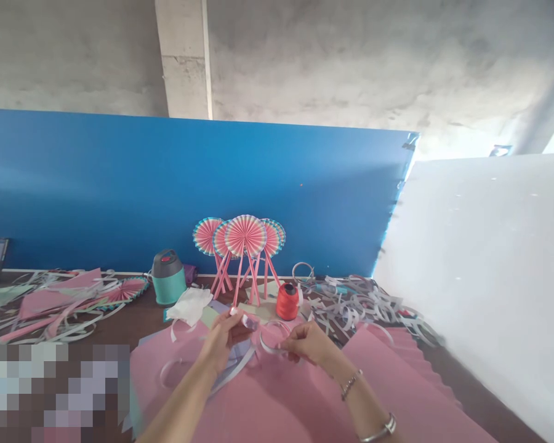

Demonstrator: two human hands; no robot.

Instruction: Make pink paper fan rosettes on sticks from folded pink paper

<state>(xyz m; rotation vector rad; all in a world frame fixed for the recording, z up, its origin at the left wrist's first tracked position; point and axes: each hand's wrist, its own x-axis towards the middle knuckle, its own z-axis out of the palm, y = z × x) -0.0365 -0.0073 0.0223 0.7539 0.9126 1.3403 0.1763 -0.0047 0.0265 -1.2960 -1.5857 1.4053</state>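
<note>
Both hands, the left hand [222, 340] and the right hand [310, 342], pinch a curling pale paper strip [268, 344] between closed fingertips, held just above the pink paper sheet [277, 400] on the tabletop [133, 317], near a red thread spool [287, 301] and pink paper fans [242, 243].

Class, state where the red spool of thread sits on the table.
The red spool of thread stands centre, beside the pink paper fans, just beyond the right hand.
</note>
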